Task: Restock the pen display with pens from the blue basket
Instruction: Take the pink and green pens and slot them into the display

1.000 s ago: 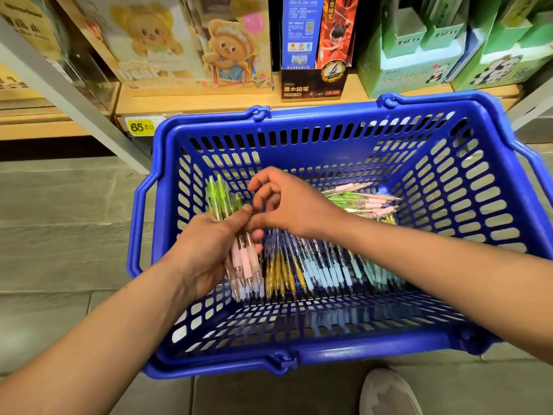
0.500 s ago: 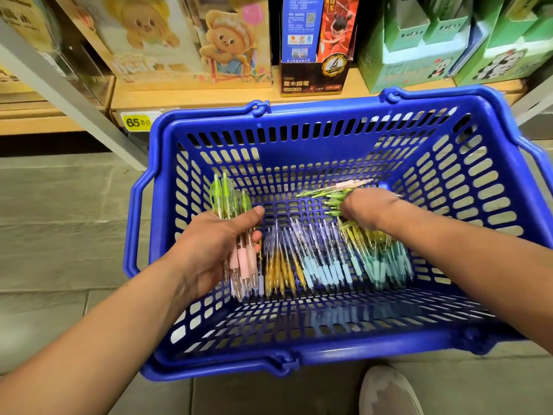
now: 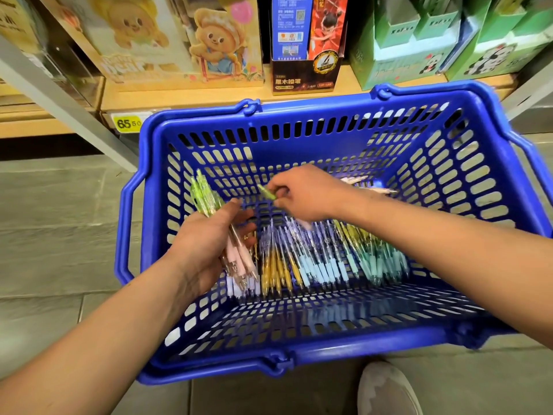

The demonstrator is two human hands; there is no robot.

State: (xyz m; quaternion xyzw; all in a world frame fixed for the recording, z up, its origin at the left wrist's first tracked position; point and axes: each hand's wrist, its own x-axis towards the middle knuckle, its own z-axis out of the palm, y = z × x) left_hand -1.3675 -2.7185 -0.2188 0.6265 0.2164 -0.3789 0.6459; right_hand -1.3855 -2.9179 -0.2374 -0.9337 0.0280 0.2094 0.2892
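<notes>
Our left hand [image 3: 206, 244] curls round a bundle of pink-grip pens [image 3: 239, 262], gathering enough for one trip. Our right hand [image 3: 302, 196] pinches a green-capped pen [image 3: 266, 191], likely to add it. The remaining pens [image 3: 317, 262] lie in colour groups in the blue basket [image 3: 299, 363].

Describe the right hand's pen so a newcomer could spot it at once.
Find the blue basket on the floor. Over its middle, the right hand pinches one pen, its light green end poking out. Unlike the bundle in the left hand and the rows lying below, it is single.
</notes>
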